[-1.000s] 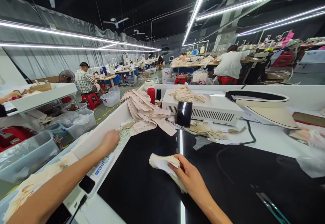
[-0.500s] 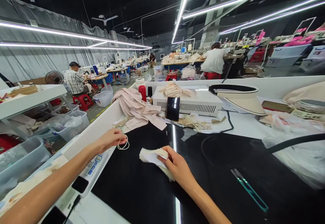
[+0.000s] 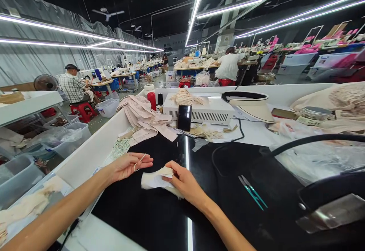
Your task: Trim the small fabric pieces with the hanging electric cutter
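A thin pale elastic band (image 3: pixel 140 161) is held in my left hand (image 3: pixel 125 167), looped at the fingers, which are fairly straight and close together. To its right, my right hand (image 3: pixel 186 184) grips a stack of cream fabric pieces (image 3: pixel 155 179) with a white layer showing on the front. Thumb and fingers pinch the stack at its right end, just above the black work surface (image 3: pixel 128 220). The band and the stack are apart. Left of the black surface lies a tangled heap of pale green bands (image 3: pixel 120 147), near my left hand.
Thread snips (image 3: pixel 252 192) lie on the right of the black surface. Behind stand a phone (image 3: pixel 184 118), a white box (image 3: pixel 211 110), pink fabric (image 3: pixel 142 118) and a visor (image 3: pixel 249 104). A black cable (image 3: pixel 313 143) arches at right. People sit at other tables beyond.
My left hand has turned, its fingers straightening, and come closer to the fabric stack with the band. The view has shifted right, uncovering the heap of bands.
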Motion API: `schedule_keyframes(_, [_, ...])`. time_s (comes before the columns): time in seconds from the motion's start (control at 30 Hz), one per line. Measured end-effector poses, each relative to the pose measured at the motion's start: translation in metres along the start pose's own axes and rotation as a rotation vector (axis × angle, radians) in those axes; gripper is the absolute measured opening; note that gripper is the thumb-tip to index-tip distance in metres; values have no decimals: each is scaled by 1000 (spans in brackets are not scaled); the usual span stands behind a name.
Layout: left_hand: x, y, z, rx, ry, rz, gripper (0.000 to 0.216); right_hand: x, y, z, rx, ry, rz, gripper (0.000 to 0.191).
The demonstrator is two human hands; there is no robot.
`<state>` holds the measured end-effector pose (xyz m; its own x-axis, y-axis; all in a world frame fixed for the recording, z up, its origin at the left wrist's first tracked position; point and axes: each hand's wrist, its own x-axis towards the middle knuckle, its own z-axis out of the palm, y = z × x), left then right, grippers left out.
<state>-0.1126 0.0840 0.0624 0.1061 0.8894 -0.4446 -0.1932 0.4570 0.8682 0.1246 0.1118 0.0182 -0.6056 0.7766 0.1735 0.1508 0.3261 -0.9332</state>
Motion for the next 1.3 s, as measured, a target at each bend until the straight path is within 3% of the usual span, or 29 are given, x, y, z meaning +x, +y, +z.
schedule_keyframes(0.2, [0, 0, 9, 213, -194, -113, 38, -3, -1, 1, -9, -80, -4, 8])
schedule_keyframes(0.37, [-2, -4, 21, 353, -416, -230, 46, -5, -2, 1, -14, -101, 5, 5])
schedule_keyframes(0.5, [-1, -14, 31, 344, -511, -300, 46, -6, -3, 1, -8, -120, 10, 8])
schedule_keyframes(0.83, [10, -48, 33, 171, -487, -366, 50, -6, -4, 2, 68, -172, 15, 7])
schedule_keyframes(1.0, [7, -58, 33, 78, -537, -425, 48, -6, -3, 3, 131, -243, 52, 8])
schedule_keyframes(1.2, [-2, -61, 41, -47, -571, -434, 34, -4, -2, 3, 174, -223, 51, 17])
schedule_keyframes(1.3, [-7, -61, 46, -165, -541, -368, 27, -2, 1, -3, 349, -108, 80, 32])
